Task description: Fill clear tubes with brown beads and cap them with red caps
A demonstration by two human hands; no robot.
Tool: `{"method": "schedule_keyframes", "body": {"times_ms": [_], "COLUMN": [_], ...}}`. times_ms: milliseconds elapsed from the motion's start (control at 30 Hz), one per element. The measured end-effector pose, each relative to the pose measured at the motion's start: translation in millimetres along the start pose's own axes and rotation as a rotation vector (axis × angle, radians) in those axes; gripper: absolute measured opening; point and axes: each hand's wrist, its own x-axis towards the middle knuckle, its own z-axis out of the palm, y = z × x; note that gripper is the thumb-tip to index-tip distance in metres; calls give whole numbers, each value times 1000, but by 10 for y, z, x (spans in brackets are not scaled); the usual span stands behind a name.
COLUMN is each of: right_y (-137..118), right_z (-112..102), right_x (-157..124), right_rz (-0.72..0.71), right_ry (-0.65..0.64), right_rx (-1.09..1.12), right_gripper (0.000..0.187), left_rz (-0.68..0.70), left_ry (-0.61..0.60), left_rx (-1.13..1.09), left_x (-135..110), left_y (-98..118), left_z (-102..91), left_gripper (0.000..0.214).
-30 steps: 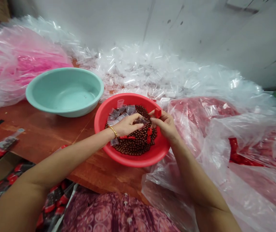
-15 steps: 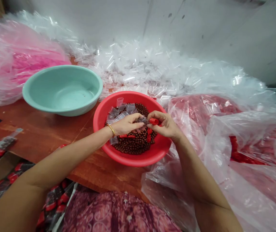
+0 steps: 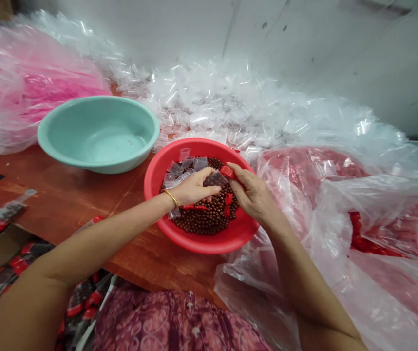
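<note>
Over the red basin, my left hand is closed around a clear plastic tube with dark beads showing inside. My right hand pinches a red cap at the tube's right end; whether it is fully seated I cannot tell. Below both hands, small brown beads fill the basin's bottom. Several empty clear tubes lie on the beads at the left side. Loose red caps rest among the beads, some partly under my left hand.
A pale green basin stands at the left on the brown table. Clear tubes are heaped along the wall. Plastic bags of red pieces lie at the right, a pink-filled bag at the left. Capped filled tubes sit below the table edge.
The red cap now sits against the tube's end, where it was held lengthwise just right of it. My right fingers have shifted up and around it. The view has moved slightly.
</note>
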Motion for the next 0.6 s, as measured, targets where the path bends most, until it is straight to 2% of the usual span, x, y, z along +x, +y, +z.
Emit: {"method": "schedule_keyframes", "body": {"times_ms": [100, 233, 433, 600], "right_y": [22, 16, -14, -3], "right_z": [12, 68, 235, 156], "right_x": [-25, -73, -178, -216], "right_rz": [-14, -73, -80, -222], "right_ry": [23, -29, 6, -4], "right_rx": [-58, -46, -346, -311], "right_gripper": [44, 47, 53, 56], "left_rz": [57, 109, 149, 158], "left_ry": [-9, 22, 77, 43], "left_rx": [55, 98, 247, 232], "left_x": [-10, -12, -3, 0], "left_y": [-4, -2, -21, -16], "left_z": [-4, -7, 0, -11], "left_gripper": [19, 18, 13, 15]}}
